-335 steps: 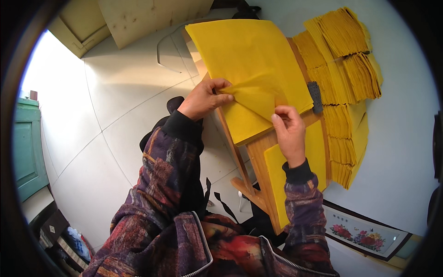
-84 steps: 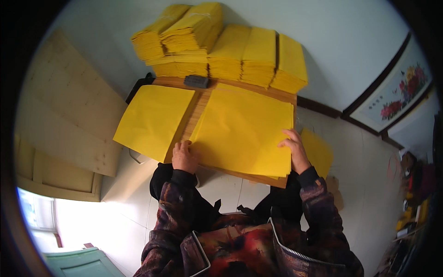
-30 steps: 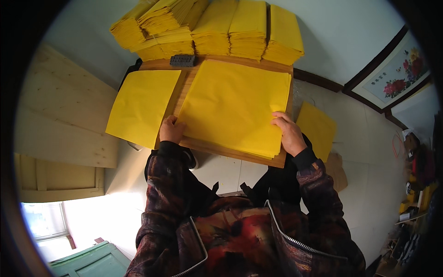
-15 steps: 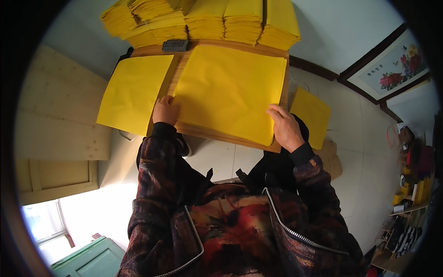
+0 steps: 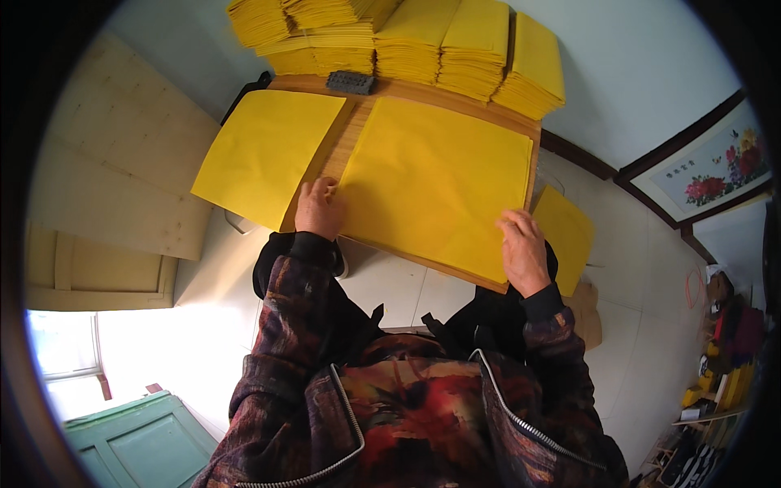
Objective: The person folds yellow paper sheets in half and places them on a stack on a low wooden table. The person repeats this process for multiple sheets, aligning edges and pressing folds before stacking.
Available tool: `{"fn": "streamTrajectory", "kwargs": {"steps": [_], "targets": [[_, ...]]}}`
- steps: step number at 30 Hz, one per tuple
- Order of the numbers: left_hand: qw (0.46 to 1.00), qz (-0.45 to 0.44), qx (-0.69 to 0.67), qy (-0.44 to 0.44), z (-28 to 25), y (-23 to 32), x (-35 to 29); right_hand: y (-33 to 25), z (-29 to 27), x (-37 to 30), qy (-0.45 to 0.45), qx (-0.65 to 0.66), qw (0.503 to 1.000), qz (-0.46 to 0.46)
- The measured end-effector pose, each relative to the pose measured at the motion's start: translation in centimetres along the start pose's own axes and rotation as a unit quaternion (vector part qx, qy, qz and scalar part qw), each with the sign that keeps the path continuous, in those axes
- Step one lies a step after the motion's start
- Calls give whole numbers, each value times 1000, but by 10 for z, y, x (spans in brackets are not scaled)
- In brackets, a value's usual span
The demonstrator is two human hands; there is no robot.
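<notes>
A large stack of yellow sheets (image 5: 435, 179), perhaps paper, lies in front of me on a wooden table (image 5: 355, 134). My left hand (image 5: 320, 209) is at its near left corner, in the gap beside a second yellow stack (image 5: 264, 150). The left fingers are curled in, and whatever is in them is hidden. Along the right edge of the middle stack, my right hand (image 5: 525, 250) has its bent fingertips over the sheets' border. Slight creases show on the top sheet.
Piles of folded yellow sheets (image 5: 468, 49) line the table's back edge, near a dark grey block (image 5: 351, 82). More yellow sheets (image 5: 565, 236) sit lower, right of the table. A wooden panel (image 5: 122, 146) leans at left; a framed flower picture (image 5: 708, 167) is at right.
The whole view has shifted, so the table and stacks appear farther right. Both hands stay by the middle stack's edges, with the fingers slightly rearranged. The top sheet looks smoother.
</notes>
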State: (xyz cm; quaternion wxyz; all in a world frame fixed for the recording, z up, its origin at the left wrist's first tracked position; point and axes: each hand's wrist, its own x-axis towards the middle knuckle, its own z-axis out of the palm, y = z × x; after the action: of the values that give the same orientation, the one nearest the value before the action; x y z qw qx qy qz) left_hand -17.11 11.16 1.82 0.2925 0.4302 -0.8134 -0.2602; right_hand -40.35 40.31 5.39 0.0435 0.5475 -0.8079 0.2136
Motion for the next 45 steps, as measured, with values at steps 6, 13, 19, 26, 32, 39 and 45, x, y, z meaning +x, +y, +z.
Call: {"fn": "streamTrajectory", "kwargs": {"steps": [6,13,19,26,32,39,45], "targets": [[999,-1,6,-41,-3,-5,4,-9,-5,-1,-35,30,999,14],[990,119,77,9,2,0,-21,-25,-3,4,-72,31,997,-24],[998,55,0,6,-5,-2,-23,-26,-4,4,-99,22,995,-24],[961,81,-110,241,-43,-19,-51,-56,-13,47,-124,24,989,-78],[899,-134,-174,379,-75,-94,-45,-158,3,117,-151,157,958,-185],[876,-157,-277,361,-70,-143,-7,-263,-20,156,-399,510,728,-226],[862,-152,-364,317,-75,-142,12,-197,69,240,-297,371,878,-65]]}}
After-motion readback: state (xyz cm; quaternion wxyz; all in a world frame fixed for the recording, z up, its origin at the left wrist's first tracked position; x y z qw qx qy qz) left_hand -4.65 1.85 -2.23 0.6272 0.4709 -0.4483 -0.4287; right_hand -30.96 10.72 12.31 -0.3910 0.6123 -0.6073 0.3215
